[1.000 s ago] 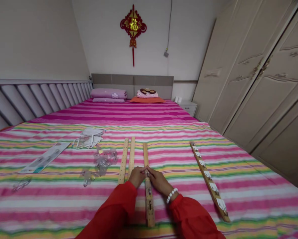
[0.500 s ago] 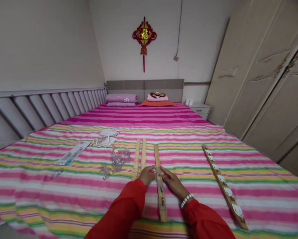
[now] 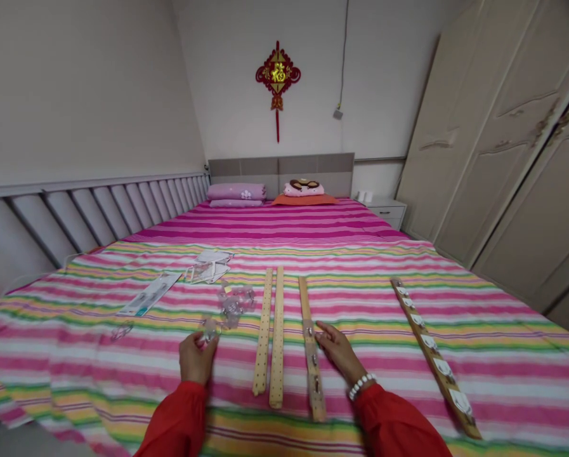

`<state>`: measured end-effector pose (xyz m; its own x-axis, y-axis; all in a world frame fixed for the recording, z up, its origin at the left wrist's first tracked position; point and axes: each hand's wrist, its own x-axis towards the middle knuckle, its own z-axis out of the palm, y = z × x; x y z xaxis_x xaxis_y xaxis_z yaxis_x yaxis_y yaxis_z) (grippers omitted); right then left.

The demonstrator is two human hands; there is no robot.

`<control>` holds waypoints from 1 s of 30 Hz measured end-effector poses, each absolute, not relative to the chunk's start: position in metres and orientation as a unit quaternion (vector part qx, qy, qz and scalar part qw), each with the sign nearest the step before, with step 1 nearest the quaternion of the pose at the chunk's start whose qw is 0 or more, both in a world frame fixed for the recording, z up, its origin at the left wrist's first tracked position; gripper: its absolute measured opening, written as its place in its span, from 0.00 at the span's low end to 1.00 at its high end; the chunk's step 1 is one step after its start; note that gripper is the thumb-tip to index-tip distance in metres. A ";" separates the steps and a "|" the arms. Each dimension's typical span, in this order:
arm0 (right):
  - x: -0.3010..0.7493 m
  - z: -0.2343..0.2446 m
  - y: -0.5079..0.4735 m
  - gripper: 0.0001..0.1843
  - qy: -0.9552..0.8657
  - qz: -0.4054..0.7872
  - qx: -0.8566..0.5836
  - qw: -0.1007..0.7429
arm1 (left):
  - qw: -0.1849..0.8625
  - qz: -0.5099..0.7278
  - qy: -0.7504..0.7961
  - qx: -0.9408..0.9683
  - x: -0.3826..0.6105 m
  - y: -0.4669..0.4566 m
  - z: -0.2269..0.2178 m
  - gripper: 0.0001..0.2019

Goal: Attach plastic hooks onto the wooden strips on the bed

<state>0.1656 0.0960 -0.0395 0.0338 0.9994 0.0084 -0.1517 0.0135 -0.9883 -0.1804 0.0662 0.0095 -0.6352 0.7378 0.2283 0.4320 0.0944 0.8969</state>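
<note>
Head view: left hand, lower left of centre, pinches a small clear hook piece at the edge of the loose hook pile. Right hand, fingers extended and flat, steadies the wooden strip at lower centre. Step in hand appears to be hook pickup; next move calls for alignment with a strip hole.

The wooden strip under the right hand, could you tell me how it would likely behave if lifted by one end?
The wooden strip is long, thin and flat, so it probably stays stiff, feels light and will not roll. The right hand rests beside its small metal hooks, which might snag the striped sheet.
</note>
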 end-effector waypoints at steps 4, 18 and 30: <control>0.165 -0.040 0.094 0.28 -0.449 0.514 -0.472 0.558 | 0.154 0.496 0.754 0.403 -0.182 0.065 0.009 0.08; 0.165 -0.029 0.086 0.28 -0.387 0.545 -0.451 0.591 | 0.495 0.604 0.523 0.342 -0.116 0.054 0.050 0.14; 0.148 0.012 0.059 0.24 -0.451 0.530 -0.366 0.618 | 0.659 0.527 0.429 0.322 -0.024 0.037 0.074 0.13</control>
